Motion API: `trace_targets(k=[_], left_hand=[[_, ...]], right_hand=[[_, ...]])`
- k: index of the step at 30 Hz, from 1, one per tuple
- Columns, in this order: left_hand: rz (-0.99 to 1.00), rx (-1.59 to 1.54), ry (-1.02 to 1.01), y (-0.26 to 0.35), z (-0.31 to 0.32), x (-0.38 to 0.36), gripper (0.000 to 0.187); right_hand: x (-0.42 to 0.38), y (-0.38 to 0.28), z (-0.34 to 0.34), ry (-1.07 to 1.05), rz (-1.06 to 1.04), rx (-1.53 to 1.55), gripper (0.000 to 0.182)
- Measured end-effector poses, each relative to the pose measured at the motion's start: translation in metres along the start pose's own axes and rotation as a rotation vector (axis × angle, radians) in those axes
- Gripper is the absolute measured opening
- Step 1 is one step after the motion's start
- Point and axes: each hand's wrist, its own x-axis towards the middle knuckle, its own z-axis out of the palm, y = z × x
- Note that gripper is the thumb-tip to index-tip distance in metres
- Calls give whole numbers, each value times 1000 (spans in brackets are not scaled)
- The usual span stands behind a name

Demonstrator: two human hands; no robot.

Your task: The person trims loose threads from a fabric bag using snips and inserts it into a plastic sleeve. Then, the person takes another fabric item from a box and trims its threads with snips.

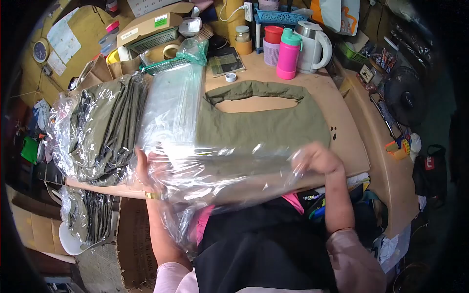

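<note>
An olive-green fabric bag (pixel 264 128) lies flat on the table, its curved strap and oval opening toward the back. A clear plastic bag (pixel 229 178) covers its lower part and hangs over the front edge. At the plastic's left side is my left hand (pixel 149 168), thumb on the near side and fingers behind the film, closed on it. My right hand (pixel 318 158), slightly blurred, has curled fingers pinching the plastic's right edge near the fabric bag's lower right corner. Glare on the film hides part of the fabric beneath.
Left of the work, flat clear plastic bags (pixel 171 102) lie beside a pile of olive bags in plastic (pixel 105 129). A tape roll (pixel 230 77), pink bottle (pixel 288 54) and kettle (pixel 312 46) stand behind. More wrapped bags (pixel 88 215) rest on a white chair below left.
</note>
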Motion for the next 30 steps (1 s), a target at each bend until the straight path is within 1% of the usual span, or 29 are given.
trace_targets(k=[1, 2, 3, 5, 6, 7, 8, 9, 10, 11, 12, 13, 15, 16, 17, 18, 19, 20, 21, 22, 23, 25, 26, 27, 28, 29, 30], left_hand=[[20, 304, 76, -9, -33, -14, 31], [-60, 1028, -410, 0, 104, -19, 34], [-570, 1130, -419, 3, 113, -7, 31], [-318, 1058, -173, -3, 58, -2, 33], [-101, 623, -71, 4, 54, 2, 33], [110, 183, 25, 9, 51, 6, 33], [189, 94, 166, 8, 82, 1, 32], [191, 93, 162, 13, 75, 2, 32], [-72, 2, -25, 20, 60, -1, 33], [-333, -92, -214, 21, 52, -6, 33], [-1, 298, 36, -20, 82, -20, 38], [-128, 1003, -210, -17, 107, -26, 34], [-579, 1206, -384, -9, 83, -1, 27], [-295, 758, -155, -8, 61, 1, 27], [-18, 301, 65, -9, 48, 2, 28], [137, 98, 130, 0, 83, 5, 38], [97, -183, 158, 5, 85, 10, 45], [59, -112, 84, 4, 97, 7, 47], [22, -44, 14, -2, 106, -2, 50], [-33, 18, 75, -15, 96, -16, 51], [-17, 833, -241, -18, 81, -19, 42], [-570, 1383, -287, -13, 81, -3, 28], [-338, 1223, -10, -12, 84, -3, 25], [-107, 1043, 254, -12, 88, -3, 21], [83, 579, 359, -13, 95, -4, 22], [180, 314, 282, -15, 91, 2, 25], [50, 124, 128, -12, 65, 5, 27]], right_hand=[[1, 1, -1, 228, -149, 292, 29], [11, -18, 13, 753, -125, 462, 37], [15, -12, 7, 752, -126, 465, 37], [14, 13, -15, -94, -56, 1131, 44], [3, 16, -21, -29, 183, 693, 41], [-2, 21, -21, -30, 178, 689, 41], [-3, 20, -14, -139, 137, 395, 43], [-2, 17, -6, -243, 94, 99, 45], [-2, 15, -1, -339, 54, -194, 46], [2, 10, 0, -337, 56, -195, 46], [11, 3, -3, 114, -118, 361, 47], [17, -2, -7, 577, -292, 912, 47], [11, 18, -31, 46, -99, 946, 47], [0, 21, -18, 449, 128, 653, 49], [4, 37, -44, -236, 11, 72, 33], [8, -6, -7, -477, 150, -646, 15], [7, -6, -3, -469, 151, -647, 15], [6, -6, -2, -413, 253, -479, 11], [3, -5, 0, -357, 355, -307, 12], [1, 35, -6, 11, -177, 268, 20], [7, 27, -9, 13, -183, 264, 20], [17, 8, -12, 15, -288, 1004, 20], [17, 12, -12, -86, -181, 1083, 24], [13, 15, -7, -84, -185, 1084, 24], [7, 17, 1, -256, -37, 304, 31], [5, 17, 6, -394, 113, -485, 40], [7, 17, 6, -395, 111, -487, 40]])
